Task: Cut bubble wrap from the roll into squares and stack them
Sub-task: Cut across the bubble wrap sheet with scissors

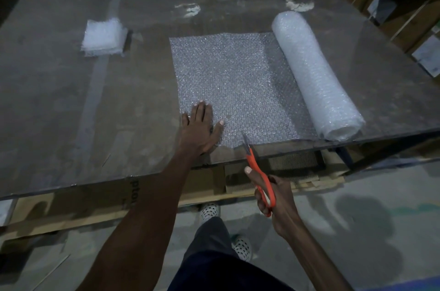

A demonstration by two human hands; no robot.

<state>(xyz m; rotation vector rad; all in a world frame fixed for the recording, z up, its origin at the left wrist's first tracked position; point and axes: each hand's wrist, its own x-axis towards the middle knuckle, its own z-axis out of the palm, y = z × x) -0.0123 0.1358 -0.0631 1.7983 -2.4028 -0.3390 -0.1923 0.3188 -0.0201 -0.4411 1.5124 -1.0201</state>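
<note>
A roll of bubble wrap [314, 76] lies on the right side of the table [71, 112], with a sheet [233, 81] unrolled flat to its left. My left hand [200, 129] presses flat on the sheet's near left corner, fingers straight. My right hand [269, 193] grips orange-handled scissors [256, 167] just off the table's front edge. The blades touch the sheet's near edge. A stack of cut squares [103, 37] sits at the far left of the table.
Cardboard boxes [409, 5] stand stacked beyond the table's right side. Cardboard and wooden slats [71, 209] lie under the table's front edge. My legs and spotted shoes [209, 211] are on the concrete floor below.
</note>
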